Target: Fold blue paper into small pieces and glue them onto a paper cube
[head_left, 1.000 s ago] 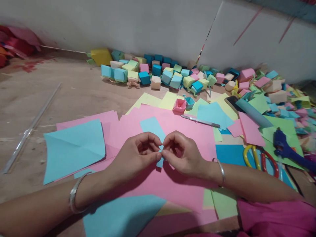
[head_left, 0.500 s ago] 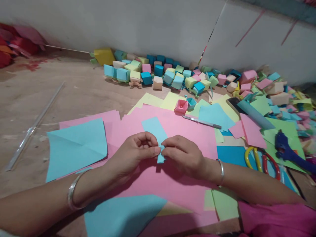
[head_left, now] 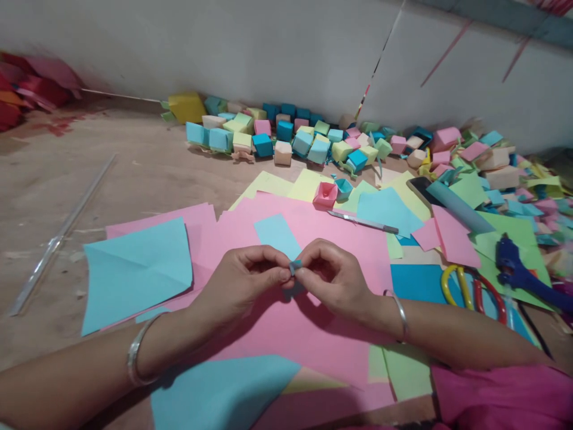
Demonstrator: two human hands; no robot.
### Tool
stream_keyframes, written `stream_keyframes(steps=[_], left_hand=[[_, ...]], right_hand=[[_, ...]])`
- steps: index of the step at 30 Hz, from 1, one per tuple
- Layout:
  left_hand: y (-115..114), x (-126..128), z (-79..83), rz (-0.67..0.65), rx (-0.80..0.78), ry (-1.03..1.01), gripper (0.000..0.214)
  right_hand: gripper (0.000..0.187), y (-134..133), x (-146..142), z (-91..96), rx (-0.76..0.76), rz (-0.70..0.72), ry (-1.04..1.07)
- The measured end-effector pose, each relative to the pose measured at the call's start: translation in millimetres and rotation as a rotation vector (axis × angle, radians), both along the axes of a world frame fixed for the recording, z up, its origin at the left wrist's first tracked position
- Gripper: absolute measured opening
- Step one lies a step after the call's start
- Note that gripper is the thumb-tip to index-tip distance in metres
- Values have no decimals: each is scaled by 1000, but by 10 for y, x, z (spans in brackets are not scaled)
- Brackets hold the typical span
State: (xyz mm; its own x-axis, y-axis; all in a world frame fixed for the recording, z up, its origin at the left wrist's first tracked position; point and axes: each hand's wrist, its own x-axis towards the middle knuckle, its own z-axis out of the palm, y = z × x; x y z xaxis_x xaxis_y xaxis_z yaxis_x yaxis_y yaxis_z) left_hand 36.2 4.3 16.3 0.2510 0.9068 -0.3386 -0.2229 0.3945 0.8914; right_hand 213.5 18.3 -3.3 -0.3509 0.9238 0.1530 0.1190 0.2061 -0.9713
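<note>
Between the fingertips of both hands is a small folded piece of light blue paper (head_left: 295,267), most of it hidden by the fingers. My left hand (head_left: 255,272) pinches it from the left, thumb against forefinger. From the other side my right hand (head_left: 333,272) pinches it too. Both hands hover over a large pink paper sheet (head_left: 250,340). Just behind the fingers, a light blue paper strip (head_left: 277,235) lies flat on the pink sheet. A craft knife (head_left: 362,221) rests farther back, beside a small open pink paper box (head_left: 325,194) and a light blue one (head_left: 343,188).
Several coloured paper boxes (head_left: 282,153) line the wall. Scissors (head_left: 478,298), a blue glue gun (head_left: 514,269) and a phone (head_left: 423,192) lie at right among paper scraps. Creased blue paper (head_left: 138,269) and a clear ruler (head_left: 62,233) lie at left.
The folded blue paper has turned between my fingertips, so its lower end no longer hangs down below them. Both hands have rotated slightly around it. The view has shifted a little.
</note>
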Motion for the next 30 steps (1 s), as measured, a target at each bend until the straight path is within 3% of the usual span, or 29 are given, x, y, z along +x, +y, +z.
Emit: stream_keyframes(steps=[5,14,30], left_hand=[[17,5,19,17,35,55,8],[7,1,80,48,109,177,10],[30,10,83,64,76,268,12]], right_hand=[[7,-7,-31,-16,-125,0,108],[11,-15,-53,3,-210,-16,200],[13,1,-39,-70,-143,-29,123]])
